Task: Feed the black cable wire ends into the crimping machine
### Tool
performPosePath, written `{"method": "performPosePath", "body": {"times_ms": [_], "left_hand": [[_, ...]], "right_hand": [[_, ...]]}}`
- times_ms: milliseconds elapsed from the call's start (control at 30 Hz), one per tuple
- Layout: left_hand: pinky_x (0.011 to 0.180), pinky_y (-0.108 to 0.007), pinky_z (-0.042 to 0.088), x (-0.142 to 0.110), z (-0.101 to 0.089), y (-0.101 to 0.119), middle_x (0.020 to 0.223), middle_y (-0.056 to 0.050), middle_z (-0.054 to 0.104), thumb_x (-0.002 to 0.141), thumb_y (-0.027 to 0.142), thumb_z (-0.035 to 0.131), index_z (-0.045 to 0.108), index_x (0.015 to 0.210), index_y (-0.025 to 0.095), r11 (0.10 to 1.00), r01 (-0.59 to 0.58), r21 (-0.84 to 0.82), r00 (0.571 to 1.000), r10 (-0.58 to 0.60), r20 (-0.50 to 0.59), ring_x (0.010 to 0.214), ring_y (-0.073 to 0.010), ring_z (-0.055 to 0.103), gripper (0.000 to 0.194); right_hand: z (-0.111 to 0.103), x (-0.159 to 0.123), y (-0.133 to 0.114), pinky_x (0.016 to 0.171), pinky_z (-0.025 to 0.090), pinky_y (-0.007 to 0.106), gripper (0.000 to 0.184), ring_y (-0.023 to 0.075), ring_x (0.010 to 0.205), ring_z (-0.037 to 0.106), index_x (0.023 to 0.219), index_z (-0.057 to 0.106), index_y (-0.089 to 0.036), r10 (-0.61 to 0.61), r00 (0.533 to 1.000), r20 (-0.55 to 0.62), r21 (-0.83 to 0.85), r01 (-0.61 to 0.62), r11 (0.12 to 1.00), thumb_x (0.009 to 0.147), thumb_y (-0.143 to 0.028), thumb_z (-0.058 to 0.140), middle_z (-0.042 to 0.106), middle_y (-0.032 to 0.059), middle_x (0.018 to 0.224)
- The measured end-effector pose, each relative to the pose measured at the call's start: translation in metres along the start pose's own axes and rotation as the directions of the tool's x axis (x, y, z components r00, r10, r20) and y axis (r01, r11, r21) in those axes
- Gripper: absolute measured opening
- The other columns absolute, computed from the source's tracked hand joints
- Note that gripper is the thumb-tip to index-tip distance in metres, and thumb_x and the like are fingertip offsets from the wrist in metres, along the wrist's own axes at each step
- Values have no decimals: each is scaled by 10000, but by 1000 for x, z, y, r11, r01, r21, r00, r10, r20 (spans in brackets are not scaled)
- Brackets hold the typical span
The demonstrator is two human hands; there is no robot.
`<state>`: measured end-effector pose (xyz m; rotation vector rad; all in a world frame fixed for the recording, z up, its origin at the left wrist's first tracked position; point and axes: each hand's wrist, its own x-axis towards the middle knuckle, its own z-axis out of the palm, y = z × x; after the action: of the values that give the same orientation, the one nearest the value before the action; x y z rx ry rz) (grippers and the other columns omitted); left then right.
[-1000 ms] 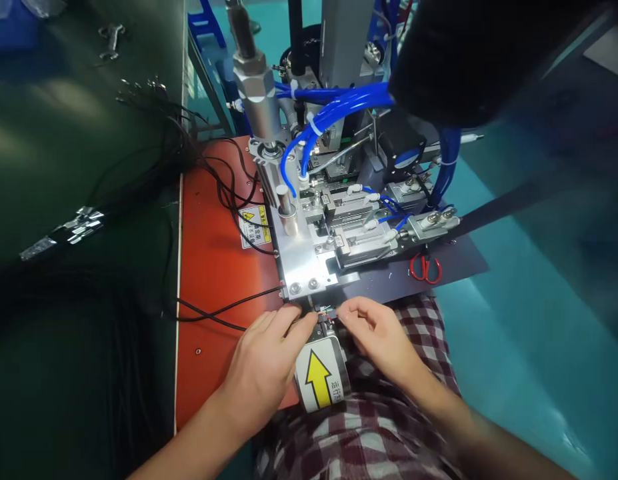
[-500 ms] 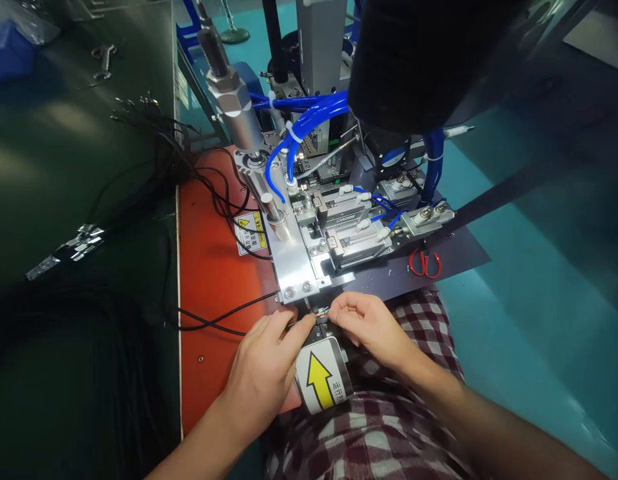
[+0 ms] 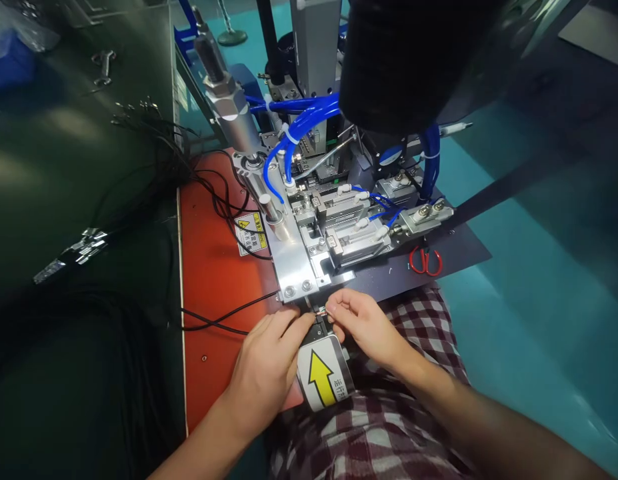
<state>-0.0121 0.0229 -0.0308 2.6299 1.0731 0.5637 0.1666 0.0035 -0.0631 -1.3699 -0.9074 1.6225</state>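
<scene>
My left hand (image 3: 269, 353) is closed with thumb and forefinger pressed together on the end of a black cable (image 3: 239, 331), which runs in under the hand from the left. Thin coloured wires (image 3: 321, 312) stick out past the fingertips. Pinched at their other side are the fingers of my right hand (image 3: 366, 327), touching the wire tips. Both hands meet at a small black fixture (image 3: 319, 330) just in front of a machine's metal plate (image 3: 296, 270). Below them sits a white label with a yellow arrow (image 3: 319, 373). The exact grip on each wire is too small to make out.
Pneumatic cylinders (image 3: 359, 243) with blue tubes (image 3: 313, 120) stand behind the hands. Red-handled scissors (image 3: 425, 262) lie at the right. More black cables (image 3: 216, 190) cross the orange base (image 3: 203, 267). On the dark table lie a wrench (image 3: 105, 67) and a cable bundle (image 3: 79, 252).
My right hand has shifted slightly left, its fingertips closer to my left hand, and the coloured wires show less. My left hand keeps its grip. The view has moved a little.
</scene>
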Motion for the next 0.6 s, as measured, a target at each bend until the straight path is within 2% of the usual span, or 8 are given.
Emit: {"method": "performPosePath", "body": {"times_ms": [167, 267, 367, 433, 533, 600], "left_hand": [[670, -296, 514, -1, 2, -2, 939, -105, 632, 943, 146, 373, 629, 1080, 107, 1000, -19, -17, 1000, 19, -1, 798, -193, 586, 293], [648, -305, 490, 0, 1, 1, 924, -111, 623, 941, 133, 363, 630, 1077, 101, 1000, -27, 13, 1000, 26, 6, 780, -197, 560, 301], [693, -381, 456, -1, -2, 6, 917, -111, 610, 928, 139, 392, 643, 1074, 135, 989, -9, 150, 1000, 9, 6, 838, -246, 534, 290], [700, -405, 434, -2, -5, 9, 918, -103, 603, 915, 127, 400, 634, 1109, 158, 977, 4, 215, 999, -13, 43, 844, -258, 516, 305], [669, -349, 450, -4, -6, 9, 926, -101, 595, 904, 94, 378, 595, 1166, 122, 992, 18, 124, 992, -33, 118, 799, -219, 498, 341], [689, -314, 472, -3, -5, 7, 939, -98, 595, 907, 89, 365, 588, 1162, 112, 999, 43, 21, 992, -45, 119, 819, -204, 502, 339]], "right_hand": [[-1, 0, 0, 504, 356, 241, 197, 107, 469, 472, 768, 504, -200, -32, 999, -23, -86, 30, 996, 878, -363, 525, 501, -67, 487], [-1, 3, -1, 520, 357, 247, 243, 103, 462, 449, 723, 501, -191, 23, 1000, 17, 5, -23, 1000, 847, -395, 548, 502, -62, 474], [-3, 5, -4, 528, 344, 250, 284, 96, 466, 421, 690, 514, -180, 89, 994, 71, 111, -97, 989, 805, -429, 588, 492, -61, 478], [-5, 5, -5, 525, 334, 248, 304, 93, 474, 418, 699, 532, -173, 83, 994, 73, 105, -90, 990, 786, -451, 616, 494, -61, 498], [-5, 4, -3, 540, 348, 255, 345, 100, 495, 443, 707, 533, -174, 29, 998, 52, 61, -33, 998, 820, -497, 572, 504, -53, 525], [-4, 3, -1, 542, 354, 259, 356, 103, 503, 456, 708, 521, -180, 1, 1000, 29, 46, -3, 999, 840, -510, 541, 498, -53, 536]]}}
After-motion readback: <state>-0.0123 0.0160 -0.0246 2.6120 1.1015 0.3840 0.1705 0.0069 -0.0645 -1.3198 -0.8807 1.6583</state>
